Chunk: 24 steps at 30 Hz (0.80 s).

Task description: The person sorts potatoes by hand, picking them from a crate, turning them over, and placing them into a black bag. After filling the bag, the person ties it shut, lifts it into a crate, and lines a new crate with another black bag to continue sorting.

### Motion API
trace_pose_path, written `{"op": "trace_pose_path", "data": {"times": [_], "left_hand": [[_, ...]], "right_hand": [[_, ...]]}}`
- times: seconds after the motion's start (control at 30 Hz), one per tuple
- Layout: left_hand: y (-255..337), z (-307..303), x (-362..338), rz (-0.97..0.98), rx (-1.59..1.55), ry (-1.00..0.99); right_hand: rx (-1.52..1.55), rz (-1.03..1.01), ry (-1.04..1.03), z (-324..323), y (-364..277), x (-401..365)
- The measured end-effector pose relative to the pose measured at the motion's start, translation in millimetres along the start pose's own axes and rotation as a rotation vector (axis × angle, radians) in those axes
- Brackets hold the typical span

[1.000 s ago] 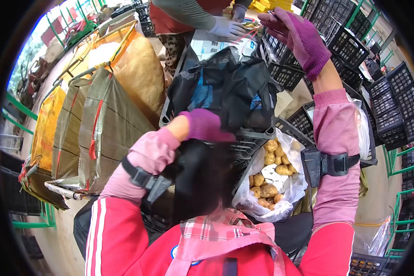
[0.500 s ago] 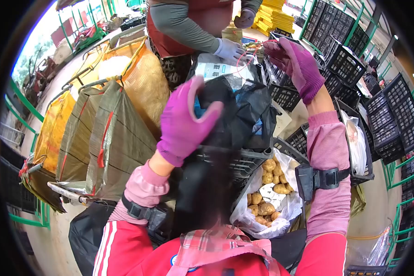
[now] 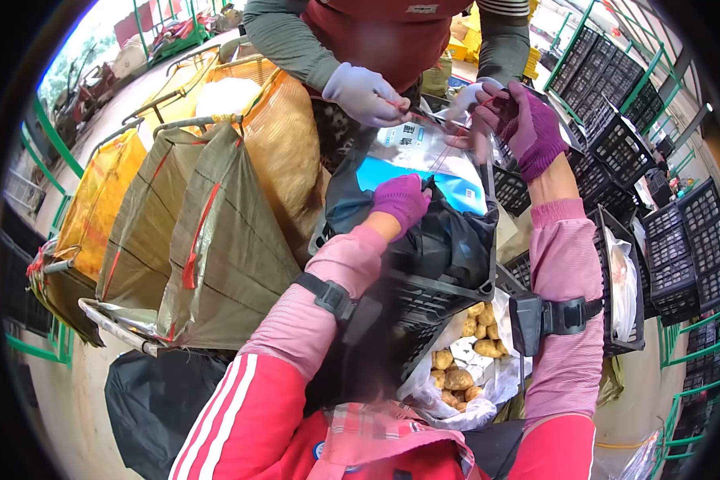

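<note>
My left hand (image 3: 402, 202), in a purple glove, is closed on a gathered edge of a black plastic bag (image 3: 456, 244). The bag lies in a black crate (image 3: 432, 296), around a white and blue printed package (image 3: 424, 164). Raised at the upper right, my right hand (image 3: 528, 132) is closed, with a thin red string (image 3: 456, 142) at its fingertips. Facing me, a co-worker's gloved hand (image 3: 368, 94) pinches the string over the package. The co-worker's other hand (image 3: 470, 112) is close against my right fingers, and partly blurred.
Potatoes (image 3: 456, 380) fill a plastic-lined crate below the black one. Large olive woven sacks (image 3: 208, 248) and an orange mesh bag (image 3: 276, 152) stand on the left. Black crates (image 3: 612, 136) are stacked at the right, beside green rails (image 3: 696, 376).
My left hand has moved forward and right and closed on the black bag. More of the package shows. The co-worker has leaned in, bringing both hands to the string near my right hand.
</note>
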<state>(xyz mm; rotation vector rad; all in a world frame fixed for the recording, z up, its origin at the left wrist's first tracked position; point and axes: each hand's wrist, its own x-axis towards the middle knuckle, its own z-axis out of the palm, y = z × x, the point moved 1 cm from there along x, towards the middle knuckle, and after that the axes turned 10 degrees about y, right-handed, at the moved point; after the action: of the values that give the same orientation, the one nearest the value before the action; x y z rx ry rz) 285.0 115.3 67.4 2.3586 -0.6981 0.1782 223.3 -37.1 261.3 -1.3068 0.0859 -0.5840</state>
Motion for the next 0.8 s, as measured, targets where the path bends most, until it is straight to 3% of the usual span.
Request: {"op": "trace_pose_path", "data": {"times": [0.03,0.13,0.17,0.27,0.3,0.37,0.4,0.43,0.47,0.5,0.53,0.57,0.6,0.63,0.67,0.73,0.8], "left_hand": [[-2.5,-3.7,-2.4,0.025,0.010,-0.012],[-6.1,-1.3,-13.1,0.078,0.011,0.073],[-6.5,-6.4,-15.6,0.011,-0.047,-0.005],[-18.9,0.4,-18.2,0.204,-0.298,0.369],[-11.9,-22.8,-19.0,0.178,-0.267,0.275],[-9.0,-36.5,-25.5,0.346,-0.082,0.401],[-10.4,-40.7,-28.1,0.474,0.059,0.467],[-11.8,-44.6,-35.8,0.519,0.060,0.534],[-13.3,-48.4,-48.3,0.563,0.063,0.601],[-15.1,-53.5,-59.4,0.606,0.069,0.668],[-16.2,-63.7,-68.2,0.541,0.151,0.646],[-17.8,-77.3,-77.7,0.478,0.236,0.617],[-23.8,-84.4,-85.6,0.409,0.321,0.578],[-37.8,-78.4,-85.4,0.345,0.179,0.365],[-37.9,-75.6,-89.8,0.372,0.144,0.245],[-35.8,-76.8,-93.6,0.421,0.090,0.030],[-31.8,-79.7,-83.3,0.345,-0.036,-0.108]], "right_hand": [[0.042,0.043,0.110,6.9,3.4,5.0],[0.080,0.088,0.124,16.3,21.4,25.9],[0.090,0.124,0.104,12.4,31.3,44.4],[0.157,0.091,0.124,7.1,38.0,59.9],[-0.193,-0.076,0.066,3.5,30.4,44.6],[-0.750,-0.568,0.014,-24.3,32.5,52.3],[-0.452,-0.184,0.144,-3.7,13.2,4.9],[-0.906,-0.468,0.118,-15.3,9.7,-17.0],[-0.927,-0.350,0.018,-27.5,16.4,-42.2],[-1.137,-0.342,-0.110,-47.0,31.9,-65.3],[-1.117,-0.370,-0.024,-37.9,36.6,-111.8],[-1.300,-0.323,-0.136,-51.9,52.3,-132.4],[-1.425,-0.332,-0.087,-59.0,76.7,-152.4],[-1.449,-0.237,-0.028,-58.9,95.5,-167.7],[-1.413,-0.177,-0.135,-54.7,105.1,-174.6],[-1.735,-0.213,-0.235,-39.6,138.0,-190.1],[-1.670,-0.117,-0.260,-35.5,132.3,-181.8]]}}
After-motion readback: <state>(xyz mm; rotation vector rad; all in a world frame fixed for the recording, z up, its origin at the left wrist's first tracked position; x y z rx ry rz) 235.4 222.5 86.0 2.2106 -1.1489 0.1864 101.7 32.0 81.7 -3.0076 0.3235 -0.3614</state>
